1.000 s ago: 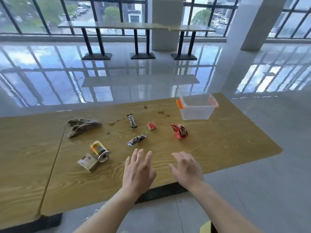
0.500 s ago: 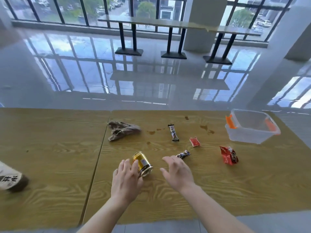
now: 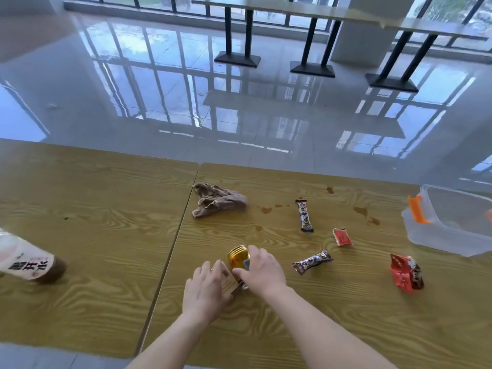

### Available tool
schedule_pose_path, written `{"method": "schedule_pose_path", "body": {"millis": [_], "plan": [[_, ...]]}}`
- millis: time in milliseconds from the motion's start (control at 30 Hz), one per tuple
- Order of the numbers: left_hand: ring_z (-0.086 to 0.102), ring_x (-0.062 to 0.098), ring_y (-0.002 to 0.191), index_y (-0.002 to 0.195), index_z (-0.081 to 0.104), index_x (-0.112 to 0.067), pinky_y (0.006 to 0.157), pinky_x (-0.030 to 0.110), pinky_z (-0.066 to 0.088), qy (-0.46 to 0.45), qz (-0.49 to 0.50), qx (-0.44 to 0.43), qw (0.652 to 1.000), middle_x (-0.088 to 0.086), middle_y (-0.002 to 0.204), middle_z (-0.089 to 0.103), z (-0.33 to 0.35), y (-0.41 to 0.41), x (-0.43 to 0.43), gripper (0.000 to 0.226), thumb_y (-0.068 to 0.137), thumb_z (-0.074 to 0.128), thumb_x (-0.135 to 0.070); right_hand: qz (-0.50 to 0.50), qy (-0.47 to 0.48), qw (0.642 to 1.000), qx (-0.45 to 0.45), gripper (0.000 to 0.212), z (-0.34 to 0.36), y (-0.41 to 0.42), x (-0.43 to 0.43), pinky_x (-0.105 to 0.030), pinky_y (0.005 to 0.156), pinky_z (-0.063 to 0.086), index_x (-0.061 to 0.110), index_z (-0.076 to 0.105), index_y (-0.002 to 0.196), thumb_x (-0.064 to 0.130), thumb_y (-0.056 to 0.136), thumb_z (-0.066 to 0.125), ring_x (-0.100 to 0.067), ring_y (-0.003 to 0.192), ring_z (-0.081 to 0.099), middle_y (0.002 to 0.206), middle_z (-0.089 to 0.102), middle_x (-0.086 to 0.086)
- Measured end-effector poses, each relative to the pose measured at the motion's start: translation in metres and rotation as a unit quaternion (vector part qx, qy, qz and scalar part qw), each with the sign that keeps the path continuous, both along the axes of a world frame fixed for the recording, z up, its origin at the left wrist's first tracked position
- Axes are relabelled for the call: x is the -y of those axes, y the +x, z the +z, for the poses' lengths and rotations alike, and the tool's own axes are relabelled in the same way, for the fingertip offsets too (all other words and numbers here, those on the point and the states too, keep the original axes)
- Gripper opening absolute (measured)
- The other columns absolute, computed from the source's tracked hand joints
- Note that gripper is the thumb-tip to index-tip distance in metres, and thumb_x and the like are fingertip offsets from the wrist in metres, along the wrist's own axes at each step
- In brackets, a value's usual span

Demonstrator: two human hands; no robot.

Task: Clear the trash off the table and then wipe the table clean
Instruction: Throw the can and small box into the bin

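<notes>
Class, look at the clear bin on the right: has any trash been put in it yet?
No. The bin looks empty, while the wrappers and can are on the table.

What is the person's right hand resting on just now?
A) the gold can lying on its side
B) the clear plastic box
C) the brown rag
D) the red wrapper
A: the right hand lies over the gold can on its side near the table's front, while rag, box and red wrapper sit untouched.

Wood-grain table (image 3: pixel 332 328), rag (image 3: pixel 217 200), gold can (image 3: pixel 237 256), wrappers, clear tub (image 3: pixel 450 230), bottle (image 3: pixel 26 259)
</notes>
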State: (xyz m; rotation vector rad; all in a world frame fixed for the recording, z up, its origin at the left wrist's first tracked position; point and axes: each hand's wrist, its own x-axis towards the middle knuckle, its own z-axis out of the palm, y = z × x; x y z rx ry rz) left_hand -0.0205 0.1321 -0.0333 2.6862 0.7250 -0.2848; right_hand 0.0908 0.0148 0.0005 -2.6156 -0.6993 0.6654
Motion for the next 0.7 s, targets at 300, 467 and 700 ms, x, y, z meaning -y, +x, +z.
{"method": "schedule_pose_path", "body": {"millis": [300, 467, 700], "plan": [[0.047, 0.016, 0.1, 0.134, 0.042, -0.025, 0.085, 0.027, 0.048, -0.027, 0.0, 0.0, 1.0, -0.004, 0.111, 0.046, -0.003, 0.002, -0.007, 0.069, 0.072, 0.069, -0.043, -0.02, -0.027, 0.999, -0.014, 0.056, -0.012, 0.01, 0.011, -0.034, 0.09, 0.043, 0.02, 0.044, 0.127, 0.047, 0.083, 0.065, -0.025, 0.109, 0.051, 0.118, 0.056, -0.005], [0.047, 0.015, 0.1, 0.137, 0.042, -0.021, 0.085, 0.025, 0.049, -0.025, -0.026, 0.049, 0.998, -0.002, 0.112, 0.045, 0.005, 0.009, -0.008, 0.075, 0.072, 0.073, -0.039, -0.049, -0.006, 0.999, 0.016, 0.052, -0.002, 0.014, 0.034, -0.034, 0.084, 0.042, 0.022, 0.049, 0.124, 0.047, 0.082, 0.066, -0.023, 0.105, 0.051, 0.107, 0.052, 0.0], [0.052, 0.025, 0.098, 0.127, 0.049, -0.016, 0.082, 0.032, 0.047, -0.022, -0.087, 0.106, 0.99, 0.003, 0.109, 0.047, 0.035, 0.031, 0.011, 0.065, 0.066, 0.067, -0.029, -0.105, 0.021, 0.992, 0.062, 0.045, 0.017, 0.006, 0.071, -0.032, 0.077, 0.041, 0.023, 0.05, 0.114, 0.045, 0.079, 0.067, -0.02, 0.095, 0.05, 0.097, 0.051, 0.003]]}}
